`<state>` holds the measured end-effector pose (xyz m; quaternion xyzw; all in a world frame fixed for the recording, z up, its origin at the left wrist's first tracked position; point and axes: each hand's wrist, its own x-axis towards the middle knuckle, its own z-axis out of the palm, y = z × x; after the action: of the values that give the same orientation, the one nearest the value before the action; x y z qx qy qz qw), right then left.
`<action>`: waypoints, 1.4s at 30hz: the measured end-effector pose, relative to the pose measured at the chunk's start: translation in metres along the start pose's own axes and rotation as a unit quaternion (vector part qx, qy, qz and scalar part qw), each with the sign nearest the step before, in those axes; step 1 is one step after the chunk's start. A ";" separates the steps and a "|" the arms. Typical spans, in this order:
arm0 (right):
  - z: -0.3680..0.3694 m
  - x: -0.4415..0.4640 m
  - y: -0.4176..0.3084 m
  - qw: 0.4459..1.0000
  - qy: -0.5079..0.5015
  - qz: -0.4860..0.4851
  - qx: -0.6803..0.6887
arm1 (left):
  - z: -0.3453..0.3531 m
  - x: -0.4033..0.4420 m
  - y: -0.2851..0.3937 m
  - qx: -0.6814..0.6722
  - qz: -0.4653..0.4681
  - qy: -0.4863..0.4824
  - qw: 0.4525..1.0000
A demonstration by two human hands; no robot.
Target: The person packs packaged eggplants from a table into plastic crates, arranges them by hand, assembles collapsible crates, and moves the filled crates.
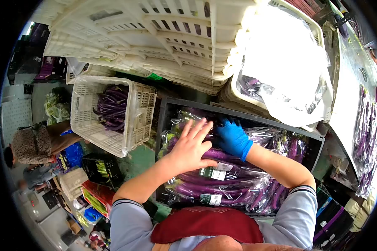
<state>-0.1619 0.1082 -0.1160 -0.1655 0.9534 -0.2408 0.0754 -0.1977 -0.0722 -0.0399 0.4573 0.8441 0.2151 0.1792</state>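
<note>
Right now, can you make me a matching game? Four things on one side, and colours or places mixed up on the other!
Things:
1. left hand
2. loose eggplants
3. right hand
4. apron

Match with:
A. dark red
B. in a blue glove
C. bare
D. in a white basket

Pairs: 1-C, 2-D, 3-B, 4-A

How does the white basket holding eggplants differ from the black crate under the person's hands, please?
The white basket holds loose eggplants, while the black crate holds eggplants in clear bags, some labelled. The bare left hand and blue-gloved right hand are over the crate; neither is at the basket. Both containers hold long purple eggplants.
</note>
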 end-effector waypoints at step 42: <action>0.030 0.023 0.034 0.940 -0.225 -0.015 0.254 | 0.013 -0.022 0.026 0.080 0.013 -0.017 0.997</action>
<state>-0.1862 0.1156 -0.1598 -0.2050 0.8159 -0.4328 0.3239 -0.1616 -0.0760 -0.0350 0.4847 0.8496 0.1412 0.1530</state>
